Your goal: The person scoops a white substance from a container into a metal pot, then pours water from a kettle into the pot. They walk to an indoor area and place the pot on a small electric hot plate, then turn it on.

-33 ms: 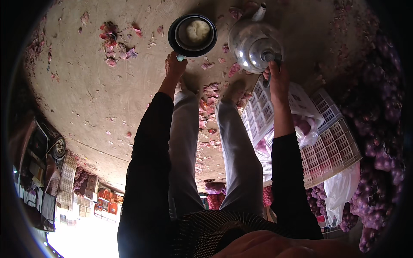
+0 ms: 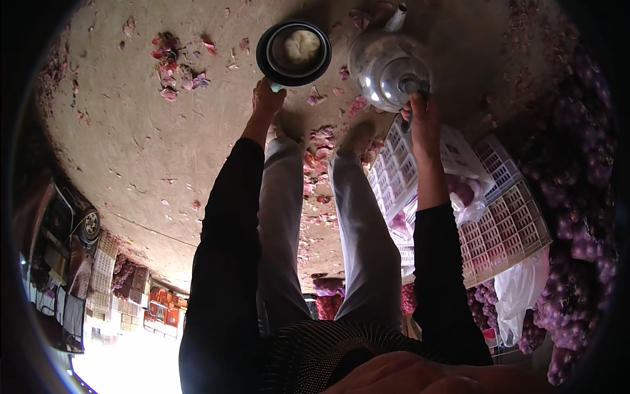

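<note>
My left hand [image 2: 268, 100] is closed around the handle of a small dark round pot [image 2: 293, 79], with a bit of pale green showing at the grip. Inside the pot sits a pale, rounded, dough-like lump [image 2: 302, 47]; its kind is unclear. To the right, my right hand [image 2: 425, 118] grips the dark handle of a shiny metal kettle [image 2: 371, 62]. The kettle's spout points away from me, and its round lid knob is beside my fingers. Pot and kettle are side by side, apart from each other. Whether either rests on the floor, I cannot tell.
Dry reddish onion skins [image 2: 168, 59] litter the concrete floor [image 2: 144, 144]. Plastic crates [image 2: 502, 236] with white bags [image 2: 518, 295] stand close by my right leg. Beyond them, purple onions [image 2: 590, 217] are heaped. A wheeled vehicle [image 2: 88, 226] is at the far left.
</note>
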Motion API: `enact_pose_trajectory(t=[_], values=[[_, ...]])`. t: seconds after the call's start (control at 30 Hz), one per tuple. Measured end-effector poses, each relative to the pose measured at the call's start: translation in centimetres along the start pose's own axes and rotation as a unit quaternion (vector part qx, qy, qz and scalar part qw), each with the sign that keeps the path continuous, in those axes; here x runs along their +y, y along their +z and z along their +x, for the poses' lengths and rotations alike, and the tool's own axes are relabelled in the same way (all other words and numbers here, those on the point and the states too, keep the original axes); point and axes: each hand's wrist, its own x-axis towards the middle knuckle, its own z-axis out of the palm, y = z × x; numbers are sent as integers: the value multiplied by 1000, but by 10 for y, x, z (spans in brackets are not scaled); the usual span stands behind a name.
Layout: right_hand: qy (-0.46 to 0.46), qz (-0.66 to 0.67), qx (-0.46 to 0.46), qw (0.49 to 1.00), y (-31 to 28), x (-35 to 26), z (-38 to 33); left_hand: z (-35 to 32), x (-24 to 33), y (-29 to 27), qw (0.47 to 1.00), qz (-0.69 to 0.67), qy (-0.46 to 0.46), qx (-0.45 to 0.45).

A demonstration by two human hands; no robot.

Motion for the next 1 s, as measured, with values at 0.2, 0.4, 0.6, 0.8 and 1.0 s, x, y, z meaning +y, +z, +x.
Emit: enact_pose_trajectory(t=[0.2,0.4,0.6,0.8,1.0], values=[[-12,-8,-6,1000,7,-1,-3,21,-14,14,998,25,-6,-61],[-46,-237,2,970,-4,13,-7,16,-17,33,997,-57,-48,-27],[-40,-205,131,969,-26,14,2,-17,-16,19,991,-127,-48,0],[-58,-408,132,901,-65,17,4,-75,1,-16,984,-175,-36,-12],[-164,-376,169,896,-41,-3,-79,-153,26,-54,965,-259,-26,-36]])
